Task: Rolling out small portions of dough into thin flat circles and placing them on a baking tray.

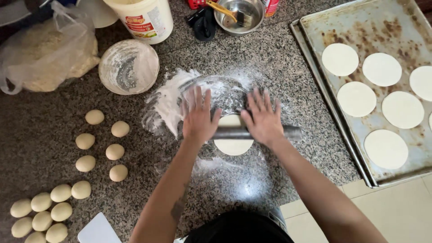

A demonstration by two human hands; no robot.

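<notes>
Rolling pin (234,132) lies across a dough disc (233,145) under both flat hands, fingers (198,100) spread.

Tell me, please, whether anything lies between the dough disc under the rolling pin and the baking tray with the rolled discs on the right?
Nothing visible does. The dough disc lies under the rolling pin, which both hands, left hand and right hand, press flat. Between it and the baking tray there is only bare, floury granite counter.
</notes>
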